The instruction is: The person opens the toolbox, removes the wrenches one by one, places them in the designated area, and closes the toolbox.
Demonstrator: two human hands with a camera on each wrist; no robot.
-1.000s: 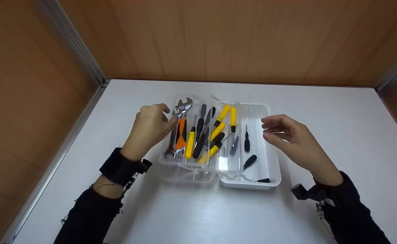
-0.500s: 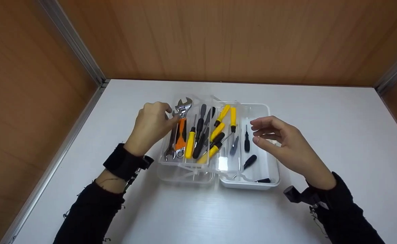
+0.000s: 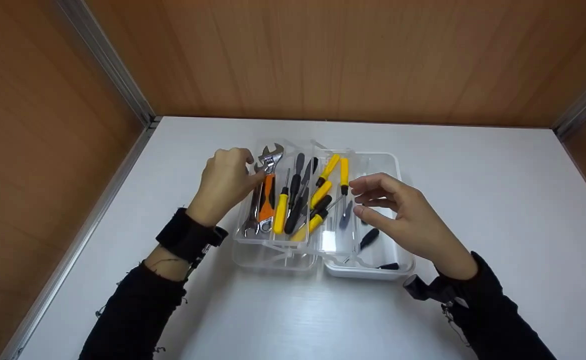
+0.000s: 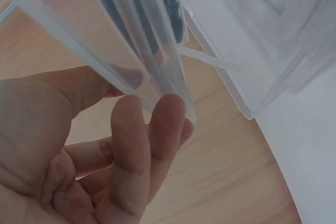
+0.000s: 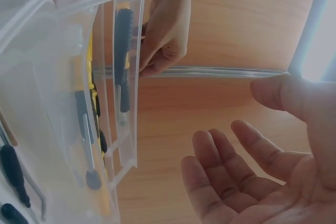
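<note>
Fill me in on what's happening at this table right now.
A person works over a clear plastic toolbox on a white table. The left hand grips the left edge of the lifted clear tray, which holds an adjustable wrench and yellow and black screwdrivers. The right hand hovers open over the lower compartment, fingers loosely spread, holding nothing. A few small black screwdrivers lie loose beneath it.

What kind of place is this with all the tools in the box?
Probably a small workbench or test booth, not a home room. A plain white table sits boxed in by bare wooden walls with metal corner strips, and a clear plastic toolbox of screwdrivers and an adjustable wrench stands on it.
</note>
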